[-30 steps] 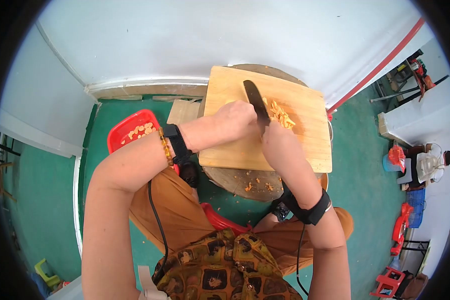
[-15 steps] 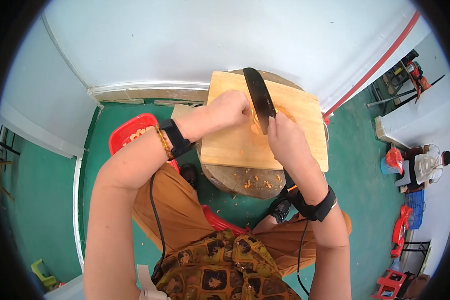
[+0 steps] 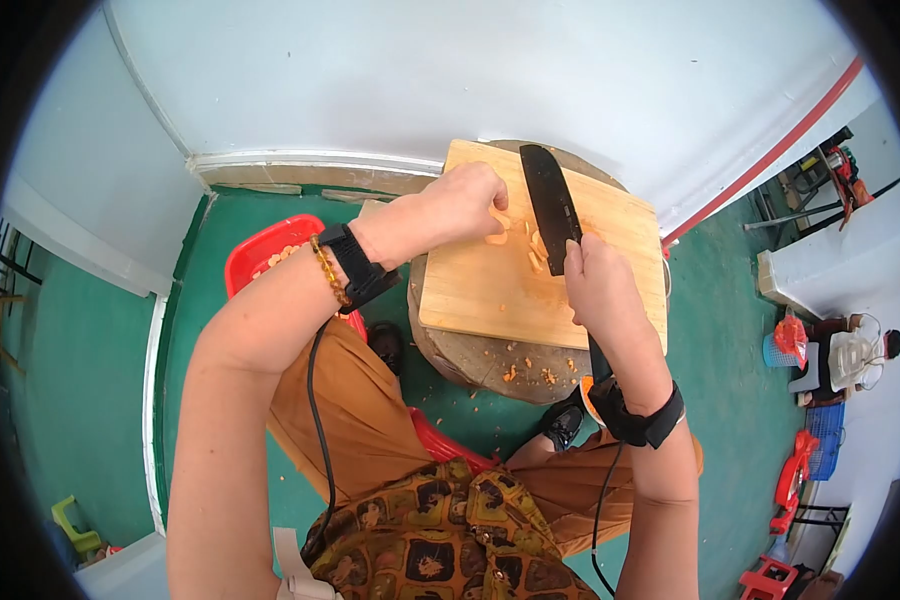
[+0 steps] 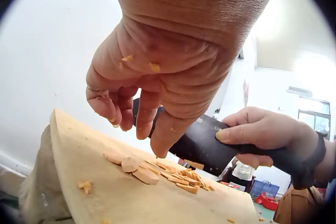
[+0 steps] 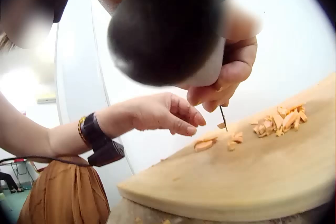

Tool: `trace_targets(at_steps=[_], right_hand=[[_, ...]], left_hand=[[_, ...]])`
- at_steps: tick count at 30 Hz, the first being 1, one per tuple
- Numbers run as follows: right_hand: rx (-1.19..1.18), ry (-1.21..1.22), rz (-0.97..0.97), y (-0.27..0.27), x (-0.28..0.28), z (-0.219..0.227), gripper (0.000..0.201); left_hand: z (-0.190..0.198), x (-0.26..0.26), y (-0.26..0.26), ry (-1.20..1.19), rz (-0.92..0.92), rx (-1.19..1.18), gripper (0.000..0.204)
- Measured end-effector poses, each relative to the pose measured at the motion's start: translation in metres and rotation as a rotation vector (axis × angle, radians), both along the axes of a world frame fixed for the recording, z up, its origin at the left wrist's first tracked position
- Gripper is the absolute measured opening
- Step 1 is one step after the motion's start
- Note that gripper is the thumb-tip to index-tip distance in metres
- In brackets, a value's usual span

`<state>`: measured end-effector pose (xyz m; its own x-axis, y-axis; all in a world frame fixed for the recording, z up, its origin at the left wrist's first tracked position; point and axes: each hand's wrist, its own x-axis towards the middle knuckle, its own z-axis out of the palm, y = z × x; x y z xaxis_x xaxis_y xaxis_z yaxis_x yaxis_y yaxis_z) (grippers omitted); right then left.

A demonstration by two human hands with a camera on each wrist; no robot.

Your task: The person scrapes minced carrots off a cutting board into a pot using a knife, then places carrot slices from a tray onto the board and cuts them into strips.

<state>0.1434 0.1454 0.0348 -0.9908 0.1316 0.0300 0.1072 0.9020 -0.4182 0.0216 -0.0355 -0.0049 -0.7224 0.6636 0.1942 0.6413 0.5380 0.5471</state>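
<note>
My right hand (image 3: 607, 285) grips the handle of a black-bladed kitchen knife (image 3: 550, 210), its blade over the wooden cutting board (image 3: 500, 300). To its left, my left hand (image 3: 460, 203) hovers over the board, fingers bent loosely downward with nothing between them. Thin orange vegetable slices (image 4: 143, 174), like carrot, lie overlapping under the left fingertips. Beside them a heap of narrow orange strips (image 4: 186, 178) is spread; the right wrist view shows more strips (image 5: 283, 120) on the knife's far side. Small orange bits cling to my left palm.
The board rests on a round wooden block (image 3: 470, 365) with orange scraps along its near edge. A red basin (image 3: 260, 245) holding more slices stands on the green floor at left. A white wall (image 3: 390, 80) rises just behind the board.
The knife has lifted and shifted right, away from my left hand. My left hand has drawn back leftward and loosened its fingers, leaving slices in view between the hands.
</note>
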Motion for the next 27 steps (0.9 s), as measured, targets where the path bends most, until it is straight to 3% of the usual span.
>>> trace_targets(at_steps=[4, 7, 10, 13, 19, 25, 27], right_hand=[[0.102, -0.026, 0.034, 0.001, 0.001, -0.02, 0.026], [0.141, 0.026, 0.037, 0.0, 0.003, -0.021, 0.025], [0.067, 0.024, 0.017, 0.006, 0.0, -0.017, 0.025], [0.036, 0.032, 0.002, 0.003, 0.001, 0.0, 0.025], [-0.012, 0.013, -0.017, -0.008, 0.008, -0.004, 0.027], [0.053, -0.022, -0.057, -0.011, 0.015, -0.014, 0.027], [0.024, -0.039, -0.038, -0.004, 0.014, -0.02, 0.027]], left_hand=[[0.003, 0.002, 0.0, 0.034, -0.016, -0.054, 0.038], [-0.001, 0.007, 0.003, 0.004, 0.064, -0.049, 0.035], [-0.006, 0.004, 0.008, -0.109, 0.026, -0.175, 0.033], [-0.023, 0.002, 0.01, 0.066, -0.023, -0.076, 0.031], [-0.003, 0.016, 0.02, -0.158, -0.056, -0.196, 0.036], [-0.024, 0.021, 0.019, 0.062, -0.075, 0.046, 0.031], [-0.025, 0.023, 0.019, 0.011, -0.075, 0.053, 0.03]])
